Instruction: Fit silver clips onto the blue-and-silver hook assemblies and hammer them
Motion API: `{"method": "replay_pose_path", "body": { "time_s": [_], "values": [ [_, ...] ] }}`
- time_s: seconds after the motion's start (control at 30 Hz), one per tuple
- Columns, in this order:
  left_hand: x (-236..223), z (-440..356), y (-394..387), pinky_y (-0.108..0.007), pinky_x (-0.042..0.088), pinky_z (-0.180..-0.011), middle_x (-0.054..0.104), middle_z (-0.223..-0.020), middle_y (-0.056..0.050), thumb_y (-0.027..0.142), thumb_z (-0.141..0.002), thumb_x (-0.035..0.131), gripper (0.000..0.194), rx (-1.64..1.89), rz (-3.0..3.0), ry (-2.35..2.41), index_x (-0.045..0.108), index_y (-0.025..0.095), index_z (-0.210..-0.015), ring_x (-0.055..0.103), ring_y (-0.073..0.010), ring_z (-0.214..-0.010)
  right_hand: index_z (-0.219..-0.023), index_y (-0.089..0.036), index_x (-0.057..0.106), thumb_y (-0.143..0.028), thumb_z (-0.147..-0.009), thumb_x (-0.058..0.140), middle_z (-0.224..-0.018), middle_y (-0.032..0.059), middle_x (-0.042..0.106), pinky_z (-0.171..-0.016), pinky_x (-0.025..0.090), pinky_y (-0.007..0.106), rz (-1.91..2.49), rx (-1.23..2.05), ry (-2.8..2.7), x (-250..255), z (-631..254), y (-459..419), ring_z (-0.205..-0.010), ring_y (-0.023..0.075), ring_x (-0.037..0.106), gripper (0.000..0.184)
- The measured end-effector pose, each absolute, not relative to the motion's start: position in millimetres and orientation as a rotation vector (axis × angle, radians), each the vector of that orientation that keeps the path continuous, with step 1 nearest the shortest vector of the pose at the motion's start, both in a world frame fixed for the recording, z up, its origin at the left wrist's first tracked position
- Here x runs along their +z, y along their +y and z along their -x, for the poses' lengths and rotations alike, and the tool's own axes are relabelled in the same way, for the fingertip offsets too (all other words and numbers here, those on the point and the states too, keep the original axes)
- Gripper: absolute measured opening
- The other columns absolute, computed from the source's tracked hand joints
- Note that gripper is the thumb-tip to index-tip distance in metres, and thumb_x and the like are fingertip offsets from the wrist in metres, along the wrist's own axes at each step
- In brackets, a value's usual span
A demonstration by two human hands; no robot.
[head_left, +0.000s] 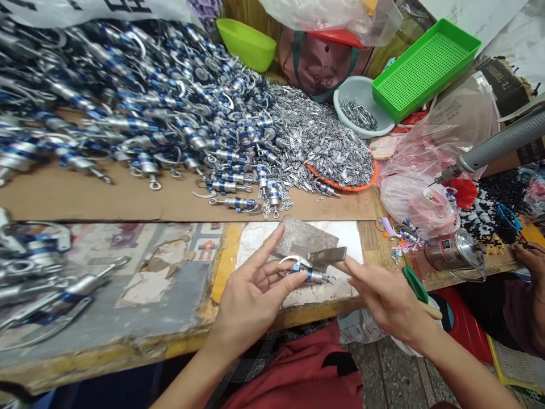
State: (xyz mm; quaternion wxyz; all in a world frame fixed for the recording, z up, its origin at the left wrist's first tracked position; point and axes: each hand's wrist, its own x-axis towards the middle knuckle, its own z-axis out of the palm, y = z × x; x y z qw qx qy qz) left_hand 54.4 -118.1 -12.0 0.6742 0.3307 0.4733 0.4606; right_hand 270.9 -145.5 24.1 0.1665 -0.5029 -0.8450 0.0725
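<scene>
My left hand pinches a small silver-and-blue metal fitting with a curved lever and an end ring, just above the work surface. In my right hand is a hammer; its wooden handle end shows behind my palm. The hammer head sits right over the fitting's lever joint, and I cannot tell whether they touch. Behind them a flat grey block rests on a white sheet, partly hidden by the hammer and my left fingers.
A big heap of similar fittings covers the cardboard. Small metal plates spill from an orange-rimmed tray. A pale bowl holds pins. A powered screwdriver hangs at right, above a metal can. Another person's hand shows far right.
</scene>
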Motion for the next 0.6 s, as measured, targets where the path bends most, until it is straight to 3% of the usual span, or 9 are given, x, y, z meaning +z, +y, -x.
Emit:
{"method": "replay_pose_path", "body": {
  "time_s": [0.07,0.13,0.23,0.33,0.4,0.5,0.6],
  "values": [
    [-13,-54,-119,-0.02,0.056,-0.07,0.071,-0.07,0.003,0.022,-0.062,0.075,0.072,1.04,-0.763,1.087,0.046,0.016,-0.127,0.068,-0.0116,-0.07,-0.132,-0.023,0.044,-0.024,-0.09,0.046,-0.112,0.0074,0.065,-0.077,0.052,0.027,1.514,0.302,-2.238,13,-286,-138,-0.095,0.0166,0.064,0.042],
    [-14,-53,-120,-0.019,0.056,-0.066,0.07,-0.068,0.002,0.023,-0.062,0.074,0.043,1.034,-0.838,1.116,0.061,0.016,-0.103,0.068,-0.0127,-0.068,-0.132,-0.022,0.044,-0.03,-0.089,0.049,-0.122,0.0085,0.06,-0.085,0.051,0.033,1.655,0.363,-2.123,1,-304,-129,-0.105,0.0197,0.06,0.044],
    [-17,-49,-121,-0.021,0.055,-0.066,0.071,-0.068,0.0,0.024,-0.064,0.073,0.011,1.069,-1.053,1.207,0.067,0.018,-0.072,0.067,-0.0131,-0.065,-0.123,-0.022,0.055,-0.035,-0.088,0.05,-0.111,0.0091,0.066,-0.08,0.052,0.037,1.908,0.291,-2.151,-11,-320,-116,-0.097,0.0228,0.064,0.038],
    [-21,-46,-122,-0.022,0.053,-0.069,0.07,-0.074,-0.001,0.022,-0.066,0.072,0.003,1.182,-1.287,1.269,0.071,0.022,-0.068,0.066,-0.0139,-0.072,-0.105,-0.019,0.067,-0.033,-0.088,0.05,-0.093,0.0096,0.069,-0.074,0.052,0.035,1.83,0.042,-2.23,-11,-309,-94,-0.085,0.0218,0.065,0.027],
    [-22,-44,-122,-0.021,0.051,-0.068,0.068,-0.078,0.0,0.02,-0.066,0.072,0.005,1.244,-1.422,1.257,0.071,0.024,-0.069,0.064,-0.0134,-0.075,-0.099,-0.018,0.068,-0.025,-0.088,0.049,-0.092,0.0086,0.068,-0.073,0.05,0.031,1.569,-0.027,-2.276,-8,-287,-68,-0.083,0.0186,0.063,0.022],
    [-21,-43,-122,-0.021,0.05,-0.068,0.063,-0.085,0.0,0.019,-0.068,0.071,0.007,1.273,-1.586,1.277,0.07,0.024,-0.073,0.062,-0.0123,-0.077,-0.095,-0.019,0.068,-0.011,-0.086,0.048,-0.094,0.0049,0.065,-0.072,0.047,0.025,1.114,0.142,-2.545,-6,-246,-16,-0.085,0.0137,0.06,0.023],
    [-20,-43,-122,-0.023,0.05,-0.071,0.061,-0.089,-0.001,0.02,-0.07,0.07,0.004,1.274,-1.683,1.313,0.068,0.023,-0.072,0.061,-0.0132,-0.081,-0.091,-0.022,0.067,-0.015,-0.088,0.048,-0.092,0.0026,0.061,-0.066,0.042,0.023,0.789,0.222,-2.889,-9,-214,25,-0.081,0.0122,0.056,0.02]
  ]
}}
